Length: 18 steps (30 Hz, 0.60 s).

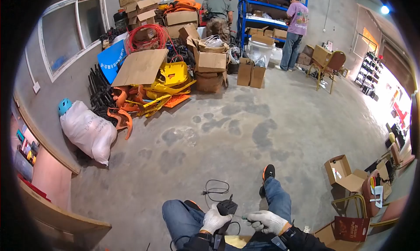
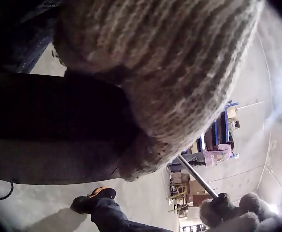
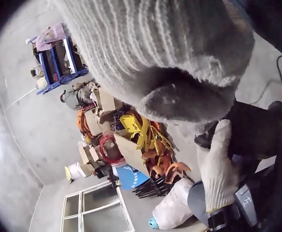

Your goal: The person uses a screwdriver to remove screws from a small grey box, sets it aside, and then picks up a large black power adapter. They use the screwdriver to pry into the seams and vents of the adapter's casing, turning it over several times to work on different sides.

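In the head view a white-gloved left hand grips a black boxy device held over the lap. The gloved right hand holds a screwdriver by its dark handle, its thin shaft pointing left at the device. The left wrist view shows the metal shaft running from behind the left glove to the right hand's fingers. Where the tip meets the device is hidden. A black cable with a plug lies on the floor beyond the device.
An open cardboard box and a chair stand at the right. A white sack, yellow and orange parts and cardboard boxes are piled at the left and back. Two people are near blue shelves.
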Available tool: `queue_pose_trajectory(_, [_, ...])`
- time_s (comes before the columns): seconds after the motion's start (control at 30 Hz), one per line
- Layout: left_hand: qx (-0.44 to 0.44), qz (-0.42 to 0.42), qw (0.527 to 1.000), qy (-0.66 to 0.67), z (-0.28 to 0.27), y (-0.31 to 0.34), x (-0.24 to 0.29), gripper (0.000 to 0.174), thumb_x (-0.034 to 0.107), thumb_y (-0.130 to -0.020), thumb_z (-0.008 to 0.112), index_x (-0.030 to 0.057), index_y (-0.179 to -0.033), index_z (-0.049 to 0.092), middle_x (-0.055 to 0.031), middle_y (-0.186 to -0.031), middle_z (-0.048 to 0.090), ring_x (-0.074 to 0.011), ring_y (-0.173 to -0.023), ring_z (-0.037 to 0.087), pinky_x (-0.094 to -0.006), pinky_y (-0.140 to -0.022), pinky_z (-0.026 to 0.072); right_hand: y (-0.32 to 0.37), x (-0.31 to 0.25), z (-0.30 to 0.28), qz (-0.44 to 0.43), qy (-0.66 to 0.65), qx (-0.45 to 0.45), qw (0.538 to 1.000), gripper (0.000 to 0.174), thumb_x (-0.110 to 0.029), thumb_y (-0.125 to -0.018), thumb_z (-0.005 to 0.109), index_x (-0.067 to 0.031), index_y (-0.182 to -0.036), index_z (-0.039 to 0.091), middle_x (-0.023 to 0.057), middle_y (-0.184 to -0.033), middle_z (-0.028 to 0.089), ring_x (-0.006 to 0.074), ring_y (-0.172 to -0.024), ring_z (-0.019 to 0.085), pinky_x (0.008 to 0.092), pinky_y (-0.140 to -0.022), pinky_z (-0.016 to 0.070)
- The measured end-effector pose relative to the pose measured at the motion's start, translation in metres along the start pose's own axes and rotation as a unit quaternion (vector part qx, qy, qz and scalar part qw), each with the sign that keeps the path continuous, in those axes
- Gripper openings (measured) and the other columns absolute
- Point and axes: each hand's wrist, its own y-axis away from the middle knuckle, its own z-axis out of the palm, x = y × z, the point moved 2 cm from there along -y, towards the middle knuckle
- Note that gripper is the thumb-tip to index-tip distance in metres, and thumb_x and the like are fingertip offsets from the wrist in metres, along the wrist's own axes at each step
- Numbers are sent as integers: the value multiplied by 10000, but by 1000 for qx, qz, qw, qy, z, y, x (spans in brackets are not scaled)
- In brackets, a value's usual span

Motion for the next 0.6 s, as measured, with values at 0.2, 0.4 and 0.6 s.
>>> queue_pose_trajectory(0.2, [7, -2, 1000, -7, 8, -6, -10, 954, 617, -705, 868, -83, -1272, 553, -298, -1124, 745, -436, -1109, 730, -458, -951, 586, -6, -3, 6, -36, 107, 12, 994, 331, -375, -1078, 600, -61, -1147, 681, -66, -642, 459, 44, -474, 394, 242, -398, 261])
queue_pose_trajectory(0.4, [7, 6, 1000, 22, 7, -6, -10, 938, 604, -713, 867, -99, -1261, 575, -316, -1158, 736, -416, -1137, 726, -450, -967, 581, -35, 17, -6, -76, 280, 66, 955, 398, -412, -1031, 608, -20, -1024, 679, 64, -729, 643, 222, -586, 603, 377, -554, 496])
queue_pose_trajectory(0.6, [55, 90, 977, 188, 11, -5, -9, 648, 307, -766, 862, 8, -1307, 669, -169, -1228, 770, -285, -1157, 739, -379, -1027, 573, -25, 16, 6, -409, 680, 179, 581, 194, -215, -964, 602, -89, -1101, 655, 194, -856, 681, 394, -786, 707, 510, -685, 575])
